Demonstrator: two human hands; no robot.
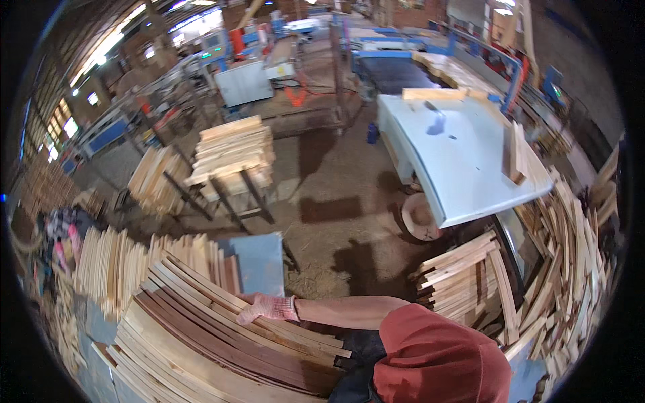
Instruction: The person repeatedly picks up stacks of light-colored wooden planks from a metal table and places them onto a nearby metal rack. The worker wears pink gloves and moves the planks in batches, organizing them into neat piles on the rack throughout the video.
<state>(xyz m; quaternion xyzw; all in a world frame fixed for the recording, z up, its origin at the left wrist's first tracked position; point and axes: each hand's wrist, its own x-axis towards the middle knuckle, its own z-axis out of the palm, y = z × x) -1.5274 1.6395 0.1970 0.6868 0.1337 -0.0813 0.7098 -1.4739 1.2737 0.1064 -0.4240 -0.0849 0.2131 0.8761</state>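
My right hand [270, 308], in a pink and white work glove, reaches across from the right. Its fingers curl over the far edge of a pile of long wooden strips [201, 290], closed on a light strip there. Reddish-brown strips [222, 329] lie among pale ones, side by side in front of my body. A wider pale board [175, 349] shows on the nearer side of the pile. The palm side of the fingers is hidden. My left hand is out of view.
Upright strips [111, 269] stand packed at the left beside a blue-grey tabletop [259, 262]. Stacked pale boards [232, 158] rest on a metal stand ahead. At the right are a white machine table [463, 154], a stack of wood [460, 275] and a heap of loose strips [571, 282].
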